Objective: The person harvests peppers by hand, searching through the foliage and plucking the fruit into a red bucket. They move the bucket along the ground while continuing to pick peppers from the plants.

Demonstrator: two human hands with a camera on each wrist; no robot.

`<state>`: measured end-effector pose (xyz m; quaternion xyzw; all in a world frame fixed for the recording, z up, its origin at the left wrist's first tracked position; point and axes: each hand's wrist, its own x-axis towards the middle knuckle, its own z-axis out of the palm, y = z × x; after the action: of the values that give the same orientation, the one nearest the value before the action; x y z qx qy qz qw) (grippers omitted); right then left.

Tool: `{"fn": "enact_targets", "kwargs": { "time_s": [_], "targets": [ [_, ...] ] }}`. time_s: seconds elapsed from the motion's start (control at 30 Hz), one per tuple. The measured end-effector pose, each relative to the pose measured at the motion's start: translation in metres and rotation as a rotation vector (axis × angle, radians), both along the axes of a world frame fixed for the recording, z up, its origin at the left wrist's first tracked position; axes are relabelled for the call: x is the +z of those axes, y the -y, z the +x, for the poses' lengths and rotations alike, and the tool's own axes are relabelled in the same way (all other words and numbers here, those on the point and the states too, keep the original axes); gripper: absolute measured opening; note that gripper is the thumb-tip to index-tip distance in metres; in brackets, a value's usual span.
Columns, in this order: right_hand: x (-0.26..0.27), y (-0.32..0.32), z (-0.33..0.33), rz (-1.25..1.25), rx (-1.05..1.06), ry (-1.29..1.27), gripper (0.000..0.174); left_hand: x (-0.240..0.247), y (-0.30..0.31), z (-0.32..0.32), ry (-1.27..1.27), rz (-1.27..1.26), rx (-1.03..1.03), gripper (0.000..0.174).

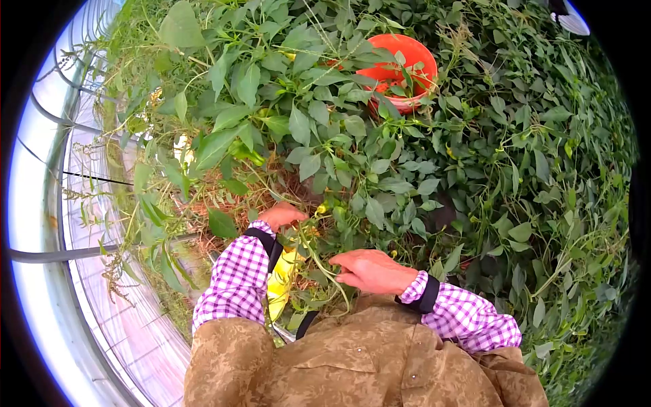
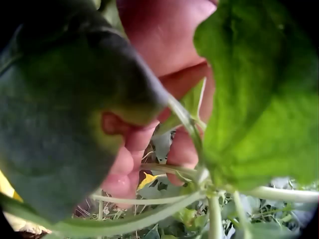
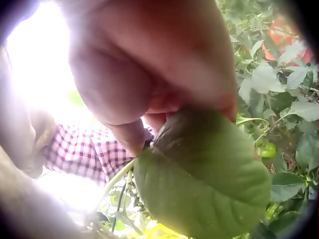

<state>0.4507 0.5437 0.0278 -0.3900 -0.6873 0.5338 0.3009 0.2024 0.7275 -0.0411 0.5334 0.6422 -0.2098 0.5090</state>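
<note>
In the head view my left hand (image 1: 281, 216) reaches in among the pepper plants (image 1: 308, 129), low beside a small yellow-green pepper (image 1: 321, 209). The left wrist view has large leaves (image 2: 264, 99) partly covering that hand; its fingers (image 2: 119, 181) are loosely bent, with a gap to the thumb and thin stems running close by. My right hand (image 1: 376, 270) is in front of my body, at a long pale green stem (image 1: 325, 268). Seen from the right wrist, its thumb and fingers pinch a leafy stem (image 3: 115, 177) at the base of a broad leaf (image 3: 209, 174).
A red bucket (image 1: 413, 102) with red contents stands among the foliage ahead. Something bright yellow (image 1: 281, 288) lies below the left sleeve. Plastic sheeting (image 1: 115, 298) and a grey pipe (image 1: 102, 252) run along the left. Dense plants (image 1: 522, 203) fill the right side.
</note>
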Motion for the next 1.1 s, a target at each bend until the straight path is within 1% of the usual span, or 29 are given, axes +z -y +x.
{"fn": "enact_targets", "kwargs": {
  "time_s": [0.03, 0.07, 0.1, 0.13, 0.17, 0.2, 0.27, 0.3, 0.33, 0.37, 0.4, 0.43, 0.47, 0.53, 0.57, 0.6, 0.67, 0.7, 0.73, 0.8, 0.83, 0.87, 0.9, 0.93, 0.97, 1.0, 1.1],
  "targets": [
    [0.007, 0.002, 0.015, -0.079, -0.029, 0.030, 0.034, 0.025, -0.001, 0.010, -0.022, -0.157, 0.133, 0.019],
    [0.005, 0.006, 0.030, -0.122, -0.084, 0.006, 0.035, 0.017, -0.002, -0.001, -0.020, -0.159, 0.136, 0.019],
    [0.006, 0.010, 0.047, -0.261, -0.115, 0.003, 0.032, 0.003, -0.004, -0.022, 0.052, -0.230, 0.166, 0.022],
    [0.006, 0.018, 0.062, -0.313, -0.215, -0.031, 0.030, -0.006, -0.003, -0.038, 0.126, -0.303, 0.195, 0.028],
    [0.005, 0.026, 0.078, -0.351, -0.281, 0.005, 0.030, -0.008, 0.003, -0.045, 0.226, -0.234, 0.163, 0.027],
    [0.001, 0.036, 0.093, -0.412, -0.356, 0.028, 0.030, 0.011, 0.005, -0.037, 0.183, -0.215, 0.108, 0.023],
    [0.001, 0.054, 0.118, -0.505, -0.490, 0.058, 0.027, -0.012, 0.007, -0.066, 0.238, -0.071, 0.010, 0.020],
    [-0.006, 0.065, 0.128, -0.527, -0.528, 0.082, 0.026, -0.015, 0.007, -0.077, 0.339, -0.003, -0.117, 0.016],
    [-0.013, 0.074, 0.135, -0.546, -0.566, 0.106, 0.026, -0.009, 0.007, -0.070, 0.341, -0.007, -0.119, 0.016],
    [-0.018, 0.081, 0.139, -0.547, -0.568, 0.107, 0.026, -0.001, 0.007, -0.065, 0.286, 0.052, -0.175, 0.014],
    [-0.022, 0.086, 0.141, -0.640, -0.651, 0.036, 0.025, 0.012, 0.006, -0.056, 0.229, 0.111, -0.229, 0.012],
    [-0.024, 0.090, 0.141, -0.732, -0.732, -0.037, 0.023, 0.025, 0.005, -0.040, 0.136, 0.062, -0.183, 0.011],
    [-0.030, 0.094, 0.138, -0.733, -0.733, -0.038, 0.023, 0.020, 0.005, -0.037, 0.136, 0.061, -0.184, 0.011],
    [-0.040, 0.098, 0.132, -0.731, -0.757, -0.059, 0.023, 0.001, 0.000, -0.035, 0.317, 0.519, -0.430, 0.008],
    [-0.041, 0.100, 0.132, -0.711, -0.777, -0.073, 0.022, -0.006, -0.004, -0.037, 0.369, 0.557, -0.491, 0.007],
    [-0.040, 0.097, 0.124, -0.746, -0.730, -0.091, 0.023, -0.005, -0.006, -0.030, 0.377, 0.557, -0.493, 0.007],
    [-0.038, 0.096, 0.117, -0.759, -0.729, -0.114, 0.024, 0.000, -0.011, -0.015, 0.146, 0.838, -0.509, 0.022],
    [-0.038, 0.097, 0.117, -0.753, -0.732, -0.113, 0.024, 0.004, -0.017, -0.008, 0.055, 0.776, -0.513, 0.045],
    [-0.038, 0.098, 0.117, -0.759, -0.732, -0.099, 0.023, 0.010, -0.018, -0.003, 0.057, 0.785, -0.514, 0.045],
    [-0.040, 0.100, 0.118, -0.758, -0.736, -0.084, 0.023, 0.022, -0.020, 0.012, -0.219, 0.713, -0.642, 0.056],
    [-0.044, 0.103, 0.121, -0.769, -0.755, -0.094, 0.023, 0.015, -0.023, 0.007, -0.234, 0.735, -0.677, 0.041],
    [-0.044, 0.106, 0.123, -0.780, -0.775, -0.103, 0.022, 0.004, -0.027, -0.001, -0.228, 0.739, -0.679, 0.041],
    [-0.043, 0.107, 0.124, -0.778, -0.804, -0.120, 0.022, 0.002, -0.029, -0.001, -0.255, 0.759, -0.622, 0.028],
    [-0.042, 0.109, 0.126, -0.775, -0.810, -0.117, 0.022, -0.001, -0.030, -0.001, -0.282, 0.780, -0.564, 0.020],
    [-0.042, 0.112, 0.129, -0.781, -0.812, -0.095, 0.022, -0.002, -0.027, -0.002, -0.318, 0.863, -0.655, 0.017],
    [-0.042, 0.115, 0.131, -0.785, -0.814, -0.074, 0.022, 0.002, -0.025, 0.000, -0.311, 0.870, -0.656, 0.017],
    [-0.048, 0.126, 0.134, -0.787, -0.831, -0.087, 0.022, 0.004, -0.027, -0.003, -0.307, 0.772, -0.745, 0.015]
  ]
}}
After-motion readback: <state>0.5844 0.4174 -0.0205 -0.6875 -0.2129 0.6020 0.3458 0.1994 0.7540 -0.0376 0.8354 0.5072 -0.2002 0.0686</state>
